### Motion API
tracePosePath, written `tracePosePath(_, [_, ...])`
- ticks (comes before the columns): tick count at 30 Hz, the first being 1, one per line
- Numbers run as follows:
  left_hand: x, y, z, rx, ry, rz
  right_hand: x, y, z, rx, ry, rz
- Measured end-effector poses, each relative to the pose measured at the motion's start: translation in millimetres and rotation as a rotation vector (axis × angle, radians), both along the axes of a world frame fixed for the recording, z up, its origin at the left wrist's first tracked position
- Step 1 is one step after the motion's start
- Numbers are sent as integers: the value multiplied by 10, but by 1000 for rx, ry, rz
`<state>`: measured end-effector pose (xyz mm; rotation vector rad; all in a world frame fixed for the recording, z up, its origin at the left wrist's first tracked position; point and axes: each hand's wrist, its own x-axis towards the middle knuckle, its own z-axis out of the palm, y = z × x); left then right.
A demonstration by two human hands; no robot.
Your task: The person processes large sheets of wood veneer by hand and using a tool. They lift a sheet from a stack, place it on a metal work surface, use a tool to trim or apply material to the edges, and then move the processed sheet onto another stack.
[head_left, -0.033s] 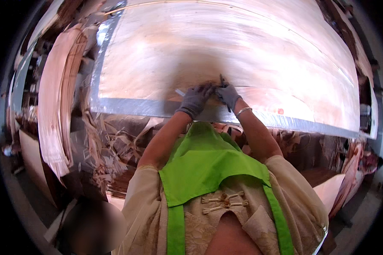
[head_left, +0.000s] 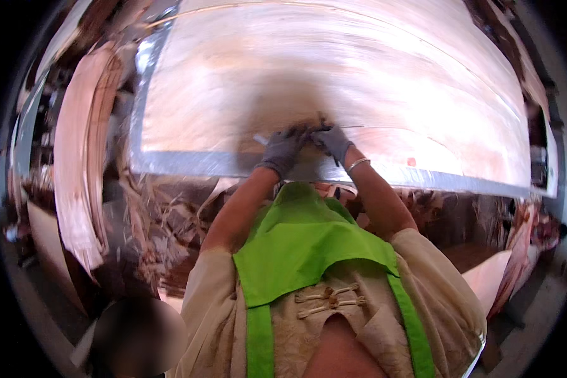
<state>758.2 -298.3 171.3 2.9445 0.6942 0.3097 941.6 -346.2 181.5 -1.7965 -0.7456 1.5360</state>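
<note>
A large sheet of pale wood veneer point(head_left: 384, 82) covers the table in front of me. Both my hands wear grey gloves and meet over its near edge, in the shadow cast there. My left hand point(head_left: 281, 152) is closed, with a short white strip point(head_left: 260, 138) sticking out at its left side. Close beside it, my right hand point(head_left: 334, 142) grips a slim dark tool point(head_left: 322, 118), its end pointing away from me. Blur and the fingers hide the tool's exact kind. A thin dark crack point(head_left: 384, 128) runs rightward through the veneer from my right hand.
A shiny grey band point(head_left: 201, 164) edges the table's near and left sides. Stacked veneer sheets point(head_left: 75, 151) stand at the left. Torn veneer scraps point(head_left: 160, 220) lie below the near edge. A thin pale strip point(head_left: 233, 7) crosses the far side. A person's blurred head point(head_left: 138, 337) shows lower left.
The whole view has tilted slightly, and both hands appear a little further left. My fingers stay close together, with the dark tool still in my right hand.
</note>
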Motion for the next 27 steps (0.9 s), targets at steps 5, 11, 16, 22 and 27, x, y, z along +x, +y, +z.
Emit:
tracePosePath(5, [86,-65,184,13,172,68,-186,-228,-173,345,-369,-72])
tracePosePath(11, [66,-91,146,79,261,119,-516,-839,464,68,12,-152])
tracePosePath(16, [185,-6,338,-82,299,155,781,-1598,-142,141,203,-526])
tracePosePath(22, [1168,-174,339,-16,10,25,2785,-2107,185,250,-200,-906])
tracePosePath(27, [2736,-618,423,-97,-27,-328,3454,-1985,-128,310,-194,-933])
